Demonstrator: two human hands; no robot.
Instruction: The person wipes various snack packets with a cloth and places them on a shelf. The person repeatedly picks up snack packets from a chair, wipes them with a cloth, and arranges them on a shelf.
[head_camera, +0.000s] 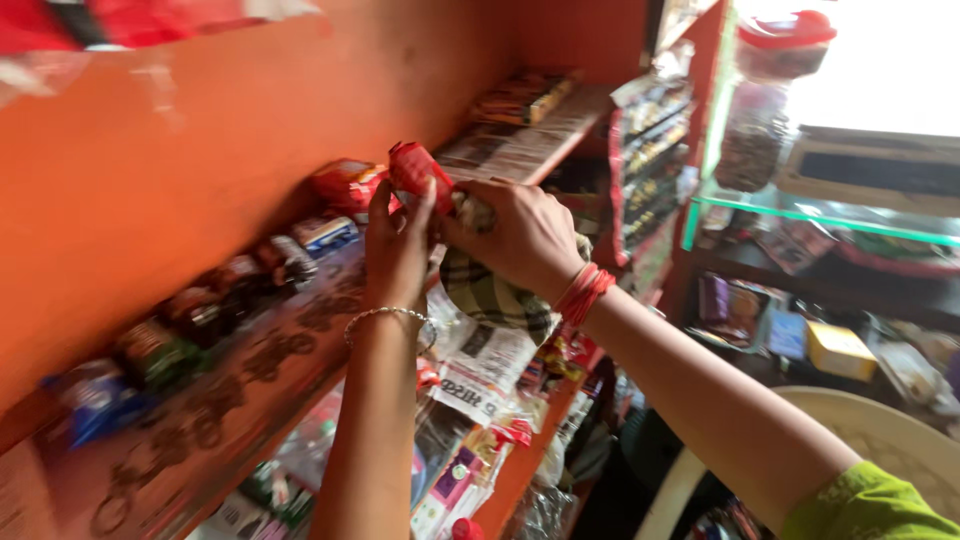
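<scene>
Red packet (418, 172), small & shiny, is held up at shelf height, just in front of an orange wall (180, 150). Left hand (397, 245) has it: fingers curled shut round the packet's lower end, silver bracelet on the wrist. Right hand (520, 235) is touching the left, fingers closed on a green-and-cream checked cloth (490, 295) that hangs down below both hands; red thread bands on that wrist, green sleeve further back. Whether the right fingers also touch the packet, cannot tell.

Behind the packet, more red packets (350, 185) sit on a paper-lined shelf (260, 360) along the wall, w/ darker wrapped snacks (215, 300) in a row to the left, blurred. Newspaper (480, 365) hangs off the shelf edge below the cloth. Far right: plastic jar w/ red lid (765, 90) on a glass counter (830, 215), yellow box (838, 350) lower down.
</scene>
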